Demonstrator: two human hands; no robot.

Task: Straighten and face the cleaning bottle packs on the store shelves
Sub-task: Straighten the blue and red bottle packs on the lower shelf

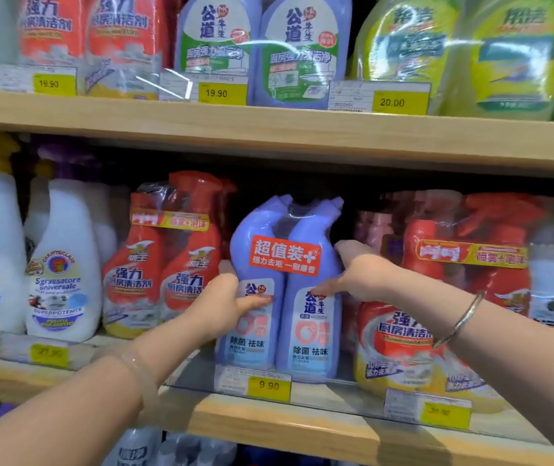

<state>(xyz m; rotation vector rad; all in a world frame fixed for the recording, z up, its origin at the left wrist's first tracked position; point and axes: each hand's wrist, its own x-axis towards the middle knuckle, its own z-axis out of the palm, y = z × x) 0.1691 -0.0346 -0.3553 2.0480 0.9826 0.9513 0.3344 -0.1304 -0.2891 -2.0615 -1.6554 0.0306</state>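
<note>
A shrink-wrapped twin pack of purple cleaning bottles with an orange sticker stands upright on the middle shelf, label facing me. My left hand grips its left side, thumb across the front label. From the right, my right hand holds the other side, thumb on the front and fingers behind the pack. A red spray-bottle twin pack stands just left of it, and another red pack stands on the right.
White spray bottles fill the left of the middle shelf. The upper shelf carries red, purple and green-yellow packs. A clear rail with yellow price tags runs along the shelf's front edge. More bottles show on the shelf below.
</note>
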